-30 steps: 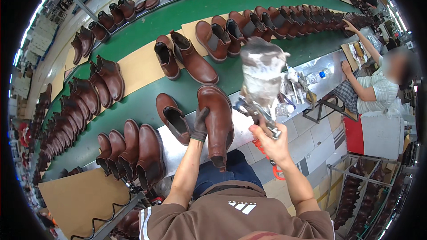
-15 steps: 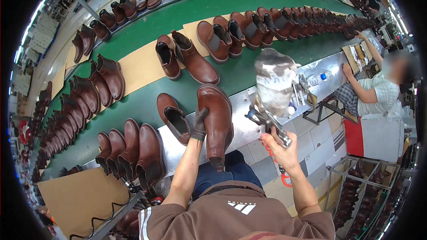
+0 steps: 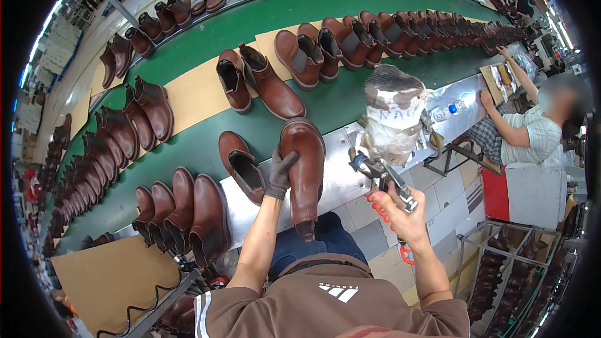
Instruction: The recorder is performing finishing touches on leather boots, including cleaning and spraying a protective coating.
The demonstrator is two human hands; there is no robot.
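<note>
My left hand (image 3: 281, 174), in a dark grey glove, grips the side of a brown leather ankle boot (image 3: 305, 178), its toe pointing away from me and its heel end near my lap. My bare right hand (image 3: 405, 214) is closed round the handle of a metal spray gun (image 3: 377, 168). A cup wrapped in stained clear plastic (image 3: 395, 116) sits on the gun, and a red coiled hose (image 3: 383, 214) hangs beneath it. The gun stays apart from the boot, to its right. Another brown boot (image 3: 233, 150) lies just left of my gloved hand, on the bench edge.
A green conveyor (image 3: 188, 150) carries long rows of brown boots (image 3: 357, 39) on tan cardboard (image 3: 194, 91). Metal plating (image 3: 341, 191) edges my side. To the right a co-worker (image 3: 532, 122) sits by the line; a shoe rack (image 3: 501, 275) stands at lower right.
The spray gun and its wrapped cup have shifted slightly right and turned, with my right wrist. The held boot has rolled a little in my left hand.
</note>
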